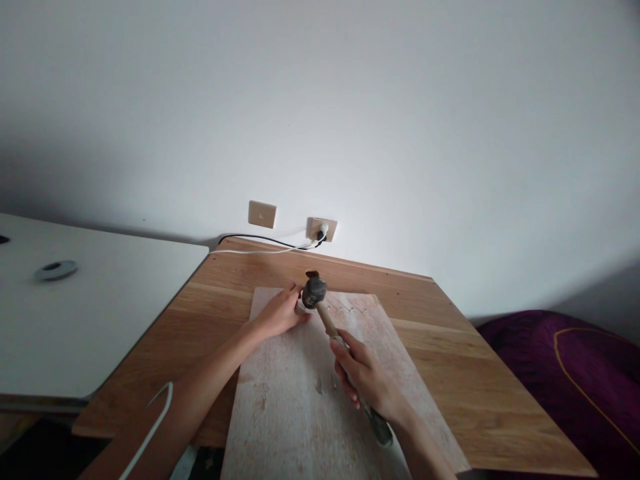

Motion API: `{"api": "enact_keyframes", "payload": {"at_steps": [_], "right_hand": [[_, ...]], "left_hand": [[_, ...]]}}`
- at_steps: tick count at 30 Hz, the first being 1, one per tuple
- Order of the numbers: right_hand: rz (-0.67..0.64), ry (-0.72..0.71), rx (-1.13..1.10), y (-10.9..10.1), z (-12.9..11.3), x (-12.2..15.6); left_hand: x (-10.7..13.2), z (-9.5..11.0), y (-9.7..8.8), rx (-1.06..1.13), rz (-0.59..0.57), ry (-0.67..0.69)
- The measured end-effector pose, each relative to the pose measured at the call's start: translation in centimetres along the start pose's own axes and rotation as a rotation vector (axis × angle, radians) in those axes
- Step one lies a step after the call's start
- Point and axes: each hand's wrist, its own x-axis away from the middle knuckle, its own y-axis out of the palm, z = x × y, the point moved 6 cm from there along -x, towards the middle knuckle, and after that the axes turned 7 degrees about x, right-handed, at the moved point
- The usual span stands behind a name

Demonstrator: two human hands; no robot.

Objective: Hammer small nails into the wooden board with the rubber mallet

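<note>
A pale whitewashed wooden board [295,400] lies on a brown wooden table [440,360]. My right hand [367,377] is wrapped round the wooden handle of a hammer [325,313], whose dark metal head sits just above the far end of the board. My left hand [280,313] rests on the board right beside the hammer head, fingers pinched together on something too small to make out. Several short nails [325,383] lie loose on the board near my right hand.
A white desk [75,320] with a round grommet [55,270] stands to the left. A wall switch [263,214] and a socket [321,229] with black and white cables are behind the table. A purple cushion [565,373] is at the right.
</note>
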Motion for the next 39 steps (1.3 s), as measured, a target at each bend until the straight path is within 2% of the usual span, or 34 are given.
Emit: {"api": "enact_keyframes", "payload": {"at_steps": [4,9,14,19,24,28,32,36,38,39], "right_hand": [[0.004,0.012,0.002,0.0,1.2,0.4],[0.061,0.087,-0.047,-0.5,2.6,2.6],[0.068,0.146,-0.097,-0.2,3.8,3.8],[0.081,0.098,-0.078,-0.2,2.4,3.0],[0.075,0.022,-0.093,-0.2,0.1,1.5],[0.009,0.022,-0.081,0.6,0.3,0.5],[0.04,0.044,-0.084,0.4,1.3,1.2],[0.084,0.108,-0.09,-1.0,2.6,3.2],[0.096,0.14,-0.081,-1.7,3.3,4.1],[0.1,0.154,-0.076,-1.9,3.7,4.4]], "left_hand": [[-0.1,-0.1,0.0,0.021,0.028,-0.002],[-0.4,0.3,0.0,0.042,0.029,-0.003],[-0.5,0.6,0.2,0.012,-0.003,0.021],[-0.2,0.9,0.3,0.037,-0.046,0.066],[0.2,0.7,0.1,-0.028,-0.038,0.018],[0.2,0.8,0.0,0.032,-0.029,0.034],[0.3,1.0,-0.2,0.042,0.005,0.053],[1.0,2.7,-0.8,0.002,0.011,0.115],[1.6,4.3,-0.6,0.026,-0.081,0.184],[2.1,5.1,-0.3,0.055,-0.168,0.216]]}}
